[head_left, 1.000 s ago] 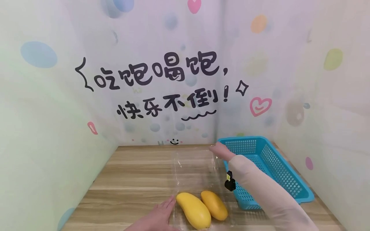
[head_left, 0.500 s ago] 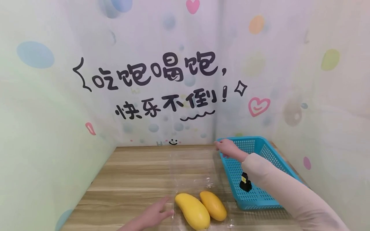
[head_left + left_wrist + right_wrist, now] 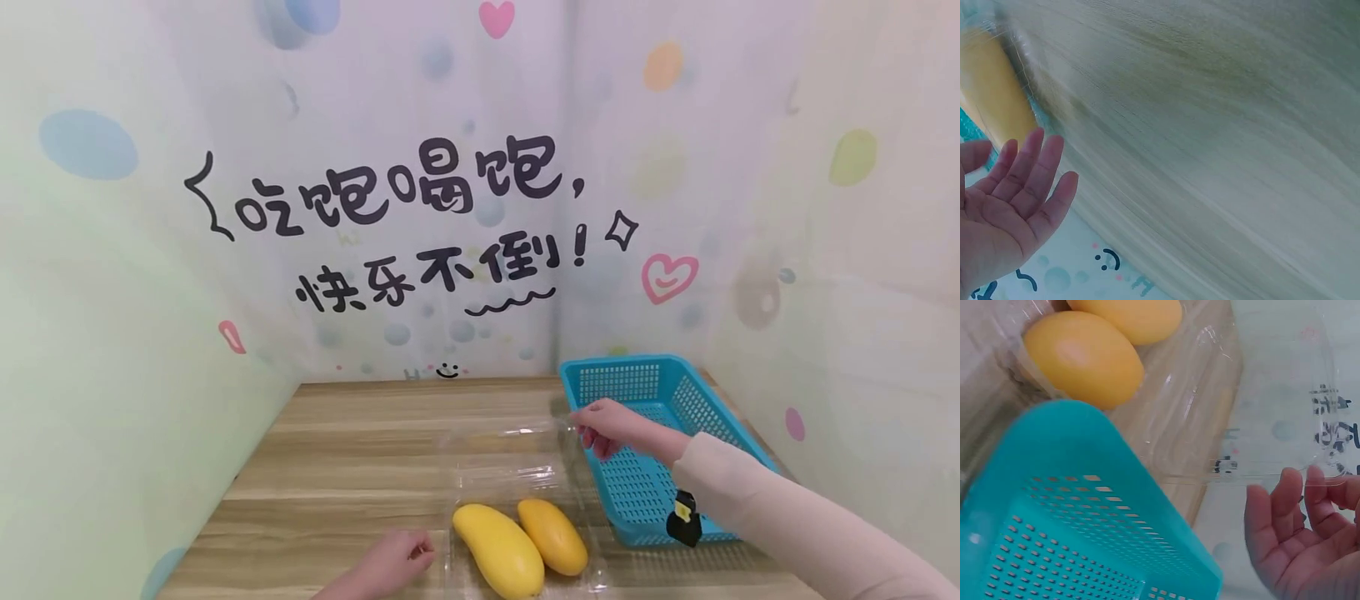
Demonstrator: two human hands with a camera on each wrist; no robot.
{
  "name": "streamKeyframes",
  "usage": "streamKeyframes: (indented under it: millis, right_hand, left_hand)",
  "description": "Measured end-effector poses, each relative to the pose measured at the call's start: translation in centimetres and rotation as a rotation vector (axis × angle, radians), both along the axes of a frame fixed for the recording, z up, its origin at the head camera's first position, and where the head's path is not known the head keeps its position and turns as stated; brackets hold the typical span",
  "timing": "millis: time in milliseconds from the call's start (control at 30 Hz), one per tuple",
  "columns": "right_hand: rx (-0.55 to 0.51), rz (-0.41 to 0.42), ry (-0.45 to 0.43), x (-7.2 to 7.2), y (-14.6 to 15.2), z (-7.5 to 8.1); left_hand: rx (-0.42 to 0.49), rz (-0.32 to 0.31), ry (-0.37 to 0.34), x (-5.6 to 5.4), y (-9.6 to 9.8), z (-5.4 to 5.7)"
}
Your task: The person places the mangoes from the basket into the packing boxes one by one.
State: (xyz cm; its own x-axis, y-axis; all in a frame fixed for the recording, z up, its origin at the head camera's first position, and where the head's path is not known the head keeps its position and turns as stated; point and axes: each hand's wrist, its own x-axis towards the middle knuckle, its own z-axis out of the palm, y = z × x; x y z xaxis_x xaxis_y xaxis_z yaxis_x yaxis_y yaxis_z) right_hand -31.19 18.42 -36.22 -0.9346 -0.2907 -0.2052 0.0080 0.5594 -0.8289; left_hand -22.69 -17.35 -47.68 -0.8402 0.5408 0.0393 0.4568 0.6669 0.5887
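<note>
Two yellow mangoes, a larger one (image 3: 501,550) and a smaller one (image 3: 553,537), lie side by side in a clear plastic clamshell box (image 3: 596,575) on the table. My right hand (image 3: 611,427) pinches the edge of the box's raised lid (image 3: 502,454) at its far right corner, beside the basket. In the right wrist view, thumb and fingertips meet at the rim of the transparent lid (image 3: 1279,419). Left of the box, my left hand (image 3: 390,562) holds nothing. The left wrist view shows its fingers (image 3: 1044,175) relaxed and loosely bent, near a mango (image 3: 994,87).
A blue perforated basket (image 3: 592,467) stands right of the box, under the right forearm. The wood-grain table (image 3: 337,467) extends to the left. Printed curtains (image 3: 420,333) enclose the table at the back and sides.
My right hand has drawn the lid's far edge toward me and up, so the lid now stands tilted. My left hand has moved away from the box to the left.
</note>
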Motion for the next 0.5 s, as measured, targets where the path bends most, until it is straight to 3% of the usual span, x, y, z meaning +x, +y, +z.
streamKeyframes:
  millis: [167,300,500]
  right_hand:
    - [-0.134,0.092,-0.091,1.1,0.8,-1.2]
    - [-0.193,0.161,-0.193,2.3,1.2,-1.9]
    - [-0.218,0.247,-0.304,4.4,1.7,-3.3]
  left_hand:
    - [-0.049,-0.039,0.062,0.1,-0.3,0.1]
    - [-0.031,-0.046,0.022,0.2,-0.5,0.3]
    - [-0.076,-0.062,0.001,0.3,-0.5,0.8]
